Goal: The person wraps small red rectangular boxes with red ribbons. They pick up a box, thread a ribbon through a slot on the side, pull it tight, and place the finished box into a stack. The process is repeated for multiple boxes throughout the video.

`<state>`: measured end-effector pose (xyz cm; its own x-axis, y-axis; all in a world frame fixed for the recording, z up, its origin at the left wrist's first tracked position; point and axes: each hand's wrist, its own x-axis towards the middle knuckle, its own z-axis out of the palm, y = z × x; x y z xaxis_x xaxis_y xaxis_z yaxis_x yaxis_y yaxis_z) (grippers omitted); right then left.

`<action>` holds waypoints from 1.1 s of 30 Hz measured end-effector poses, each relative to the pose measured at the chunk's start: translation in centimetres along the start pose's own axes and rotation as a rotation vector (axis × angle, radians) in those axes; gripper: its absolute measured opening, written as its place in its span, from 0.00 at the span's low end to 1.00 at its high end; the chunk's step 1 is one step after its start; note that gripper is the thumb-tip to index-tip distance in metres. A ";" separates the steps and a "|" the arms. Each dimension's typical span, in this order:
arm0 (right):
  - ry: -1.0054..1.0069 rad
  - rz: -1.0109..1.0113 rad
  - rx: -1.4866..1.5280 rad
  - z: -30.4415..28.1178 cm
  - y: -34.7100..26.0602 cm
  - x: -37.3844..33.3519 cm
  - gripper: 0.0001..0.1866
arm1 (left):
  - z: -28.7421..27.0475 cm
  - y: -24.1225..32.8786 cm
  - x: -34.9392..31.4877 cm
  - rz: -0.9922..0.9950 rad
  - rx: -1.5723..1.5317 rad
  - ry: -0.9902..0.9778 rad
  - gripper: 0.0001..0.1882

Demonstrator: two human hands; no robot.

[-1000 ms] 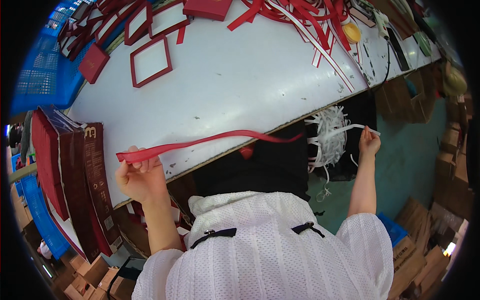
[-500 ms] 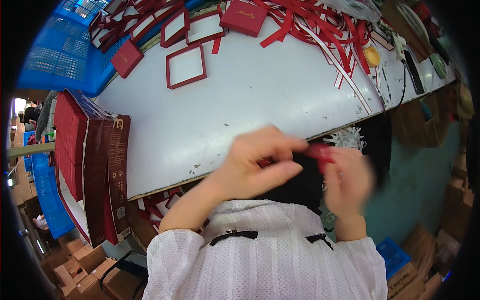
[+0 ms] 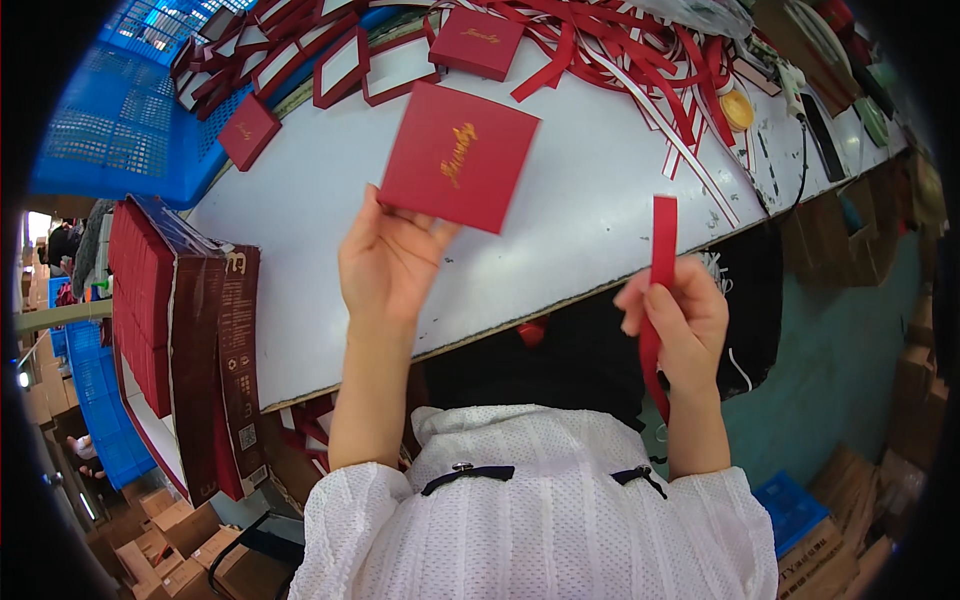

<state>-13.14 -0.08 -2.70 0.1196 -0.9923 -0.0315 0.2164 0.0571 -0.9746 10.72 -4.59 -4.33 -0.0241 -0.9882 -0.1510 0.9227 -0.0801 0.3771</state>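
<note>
Above the table [image 3: 590,185], left hand [image 3: 388,260] holds lid [image 3: 425,150] (red).

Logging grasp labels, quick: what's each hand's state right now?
Left hand: closed on the near edge of a flat red box.
Right hand: closed, pinching a red ribbon.

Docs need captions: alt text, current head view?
A person's left hand holds a square red box part with gold lettering above a white table; the right hand holds a red ribbon. Beyond lie more box parts and ribbons.
</note>
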 end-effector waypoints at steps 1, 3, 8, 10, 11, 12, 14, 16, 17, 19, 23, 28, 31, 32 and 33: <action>0.032 0.007 -0.063 0.4 0.1 0.5 0.04 | 0.4 -0.7 -0.7 -0.044 -0.068 -0.026 0.17; 0.100 -0.046 -0.058 1.3 -0.1 1.6 0.06 | 1.2 -1.8 -1.9 -0.125 -0.155 -0.037 0.18; 0.117 -0.001 0.126 1.7 -0.5 3.0 0.11 | 1.1 -3.4 -4.1 -0.257 -0.095 -0.139 0.26; 0.186 0.026 0.249 2.3 0.2 2.8 0.11 | 1.0 -4.3 -4.3 -0.153 0.045 -0.305 0.32; 0.221 0.039 0.311 2.7 0.7 2.8 0.11 | 1.1 -5.7 -4.6 0.108 0.344 -0.316 0.32; 0.251 0.067 0.392 3.5 1.0 2.6 0.11 | 1.1 -7.4 -5.0 0.373 0.640 -0.321 0.32; 0.232 0.037 0.378 4.4 2.1 1.9 0.11 | 0.9 -7.5 -5.0 0.539 0.922 -0.378 0.27; 0.076 0.010 0.302 4.5 2.4 1.4 0.09 | 0.6 -7.1 -5.1 0.552 0.984 -0.304 0.23; 0.032 -0.019 0.252 4.0 2.3 1.3 0.08 | 0.9 -7.1 -4.7 0.494 0.854 -0.249 0.17; -0.062 -0.077 0.150 2.4 1.7 1.0 0.05 | 2.4 -6.4 -4.2 0.352 0.634 -0.147 0.13; -0.409 -0.263 -0.186 1.5 -0.5 1.4 0.05 | 2.8 -5.8 -4.3 0.112 0.394 -0.103 0.14; -0.392 -0.307 -0.275 1.9 -0.6 1.5 0.06 | 3.2 -5.3 -4.9 0.013 0.406 -0.114 0.16; -0.388 -0.317 -0.297 1.9 -0.6 1.5 0.07 | 3.9 -5.2 -5.1 0.009 0.502 -0.075 0.16; -0.387 -0.312 -0.307 1.9 -0.6 1.5 0.07 | 4.0 -5.2 -5.2 0.016 0.500 -0.068 0.16; -0.379 -0.314 -0.311 1.9 -0.7 1.5 0.07 | 4.2 -5.2 -5.2 0.020 0.497 -0.064 0.16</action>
<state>-11.25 -1.39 -1.69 0.4464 -0.8446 0.2956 0.0100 -0.3257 -0.9454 4.43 0.46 -1.70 -0.0459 -0.9950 -0.0886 0.6287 -0.0977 0.7715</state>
